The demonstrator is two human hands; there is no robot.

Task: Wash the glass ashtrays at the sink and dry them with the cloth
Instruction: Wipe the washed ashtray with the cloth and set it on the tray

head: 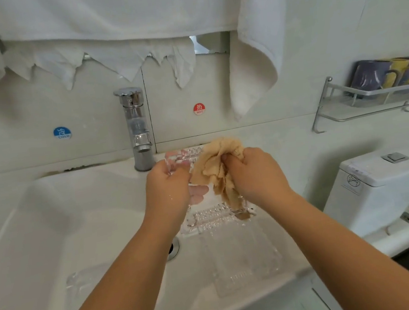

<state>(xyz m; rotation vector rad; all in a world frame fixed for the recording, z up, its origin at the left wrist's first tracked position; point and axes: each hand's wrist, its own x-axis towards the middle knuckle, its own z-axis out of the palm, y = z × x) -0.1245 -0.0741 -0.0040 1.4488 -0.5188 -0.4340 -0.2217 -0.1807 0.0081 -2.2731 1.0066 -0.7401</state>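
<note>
Over the white sink my left hand grips the left edge of a square clear glass ashtray, held tilted with its ribbed rim toward me. My right hand is closed on a crumpled tan cloth that is pressed into the ashtray's hollow and hangs down across it. A second clear ashtray lies in the basin below my right forearm. A third clear glass piece lies at the basin's lower left, faint against the white.
A chrome tap stands behind the basin, with no water visible. The drain shows beside my left wrist. White towels hang overhead. A metal wall shelf and a toilet tank are on the right.
</note>
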